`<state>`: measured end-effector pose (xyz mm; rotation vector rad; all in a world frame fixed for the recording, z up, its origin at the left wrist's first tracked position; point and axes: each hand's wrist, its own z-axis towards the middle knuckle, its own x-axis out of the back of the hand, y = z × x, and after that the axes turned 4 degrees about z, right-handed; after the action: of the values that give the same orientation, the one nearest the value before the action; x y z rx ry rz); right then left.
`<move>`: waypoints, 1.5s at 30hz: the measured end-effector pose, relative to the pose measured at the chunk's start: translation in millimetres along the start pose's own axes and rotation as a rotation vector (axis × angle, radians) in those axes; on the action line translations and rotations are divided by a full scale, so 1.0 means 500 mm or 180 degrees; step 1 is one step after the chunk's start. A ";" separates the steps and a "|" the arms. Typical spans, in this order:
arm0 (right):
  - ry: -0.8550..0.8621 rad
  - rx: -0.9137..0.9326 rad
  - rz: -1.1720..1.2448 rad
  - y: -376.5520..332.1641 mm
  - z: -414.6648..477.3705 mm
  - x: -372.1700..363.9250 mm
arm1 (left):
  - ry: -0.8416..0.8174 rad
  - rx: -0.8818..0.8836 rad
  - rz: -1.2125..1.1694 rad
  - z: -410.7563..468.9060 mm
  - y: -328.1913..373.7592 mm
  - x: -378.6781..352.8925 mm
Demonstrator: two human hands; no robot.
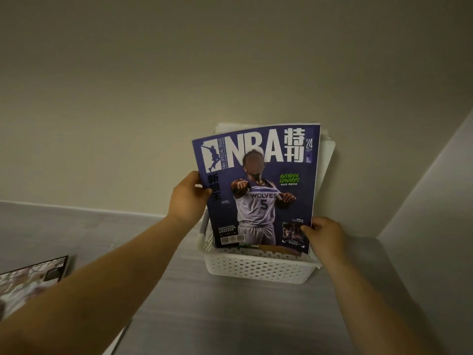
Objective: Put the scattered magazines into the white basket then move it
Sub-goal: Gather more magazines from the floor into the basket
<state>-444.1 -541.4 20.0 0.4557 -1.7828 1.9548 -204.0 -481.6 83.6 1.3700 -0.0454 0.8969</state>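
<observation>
A purple basketball magazine (258, 185) stands upright in the white perforated basket (258, 269), its lower edge inside. My left hand (188, 198) grips the magazine's left edge at mid height. My right hand (323, 238) pinches its lower right corner, just above the basket's rim. Behind it, more magazines with pale covers (326, 149) stand in the basket, mostly hidden. Another magazine (30, 280) lies flat on the surface at the far left, cut off by the frame edge.
The basket sits on a grey wood-grain tabletop (230, 316), close to a beige wall (179, 85). A side wall (440, 180) closes the corner on the right.
</observation>
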 end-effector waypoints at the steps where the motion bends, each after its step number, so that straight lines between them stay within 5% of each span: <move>1: 0.0049 0.0043 -0.0187 0.003 0.001 -0.005 | 0.0006 -0.0041 0.0055 0.002 -0.003 -0.005; 7: 0.0278 -0.0135 0.0014 0.004 0.008 -0.008 | 0.0059 -0.0236 0.0255 0.020 -0.003 -0.028; 14: -0.0380 -0.0078 0.0947 -0.025 0.020 -0.016 | 0.0219 -0.0079 -0.0254 0.018 0.010 -0.047; 18: -0.0356 -0.0093 0.1172 -0.030 0.018 -0.027 | -0.0269 -0.0114 -0.0561 0.030 0.035 -0.059; 33: -0.0617 -0.0265 0.1426 -0.050 0.035 -0.010 | -0.0709 -0.0076 -0.0416 0.059 0.052 -0.025; 45: 0.0827 0.0202 0.0667 -0.092 -0.149 -0.029 | -0.0544 0.0047 -0.0115 -0.130 -0.091 0.164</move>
<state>-402.9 -466.2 42.8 0.0303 -1.6611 2.1055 -152.4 -380.6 72.2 1.4541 -0.1445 0.7497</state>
